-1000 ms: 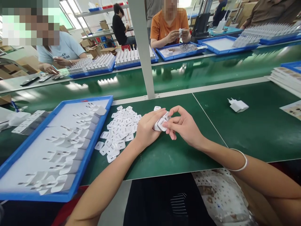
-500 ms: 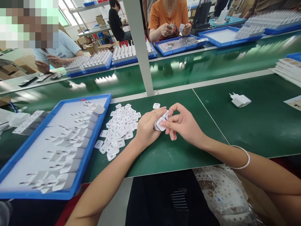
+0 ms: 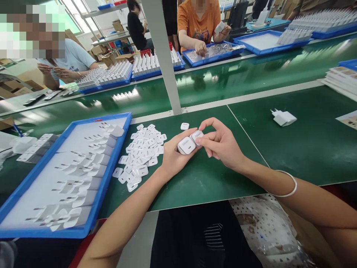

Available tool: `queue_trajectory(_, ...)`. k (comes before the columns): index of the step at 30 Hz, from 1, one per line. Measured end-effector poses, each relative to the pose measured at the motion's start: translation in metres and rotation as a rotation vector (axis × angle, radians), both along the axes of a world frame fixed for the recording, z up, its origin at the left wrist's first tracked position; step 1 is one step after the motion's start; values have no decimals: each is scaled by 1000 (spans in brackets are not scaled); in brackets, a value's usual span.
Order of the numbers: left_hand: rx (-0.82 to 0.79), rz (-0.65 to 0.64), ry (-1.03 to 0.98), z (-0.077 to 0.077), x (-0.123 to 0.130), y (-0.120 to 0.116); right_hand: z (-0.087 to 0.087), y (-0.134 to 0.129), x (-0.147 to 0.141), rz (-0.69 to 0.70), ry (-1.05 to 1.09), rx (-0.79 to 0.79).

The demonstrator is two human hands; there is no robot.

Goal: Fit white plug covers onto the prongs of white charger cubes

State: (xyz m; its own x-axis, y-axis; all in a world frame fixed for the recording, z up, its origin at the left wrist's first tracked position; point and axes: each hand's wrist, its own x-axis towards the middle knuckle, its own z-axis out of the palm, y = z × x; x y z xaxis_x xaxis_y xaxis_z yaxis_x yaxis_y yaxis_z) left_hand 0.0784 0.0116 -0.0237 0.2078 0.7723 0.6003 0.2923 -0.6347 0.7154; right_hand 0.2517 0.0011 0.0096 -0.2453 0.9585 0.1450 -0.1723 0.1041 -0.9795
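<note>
Two white plug chargers lie side by side in my left hand (image 3: 172,155), whose fingers are wrapped round them from behind. The nearer charger (image 3: 186,146) shows a white end face with a small dark port slot. On the farther charger (image 3: 196,135), the fingertips of my right hand (image 3: 224,143) press at the printed end cover, the fingers curled. Left of my hands is a pile of loose white end covers (image 3: 143,150), many with a slot. One single cover (image 3: 184,126) lies just beyond my left hand. The prongs of the held chargers are hidden.
A blue-rimmed tray (image 3: 107,182) with rows of chargers stands at the left. A lone charger (image 3: 283,117) lies to the right, near stacked papers (image 3: 340,83). A white post (image 3: 164,59) rises behind the pile. Co-workers sit across the green belt (image 3: 223,78).
The nearer charger's end cover now sits flush, with its slot visible. My right hand has shifted from it to the farther charger. Across the belt, a co-worker's hand has lowered into a tray.
</note>
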Motion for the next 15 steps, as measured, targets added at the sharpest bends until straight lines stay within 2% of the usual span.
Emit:
queue_trajectory(4, -1, -8, 20, -3, -4, 1, -2, 2, -1, 7, -78, 47)
queue_trajectory(9, -57, -15, 33, -6, -8, 4, -6, 9, -1, 101, -132, 8)
queue_trajectory(13, -113, -11, 96, -8, -4, 4, -9, 7, -1, 43, -170, 55)
queue_trajectory(15, -122, -7, 116, -1, -2, 0, -8, 4, 1, 47, -126, 66)
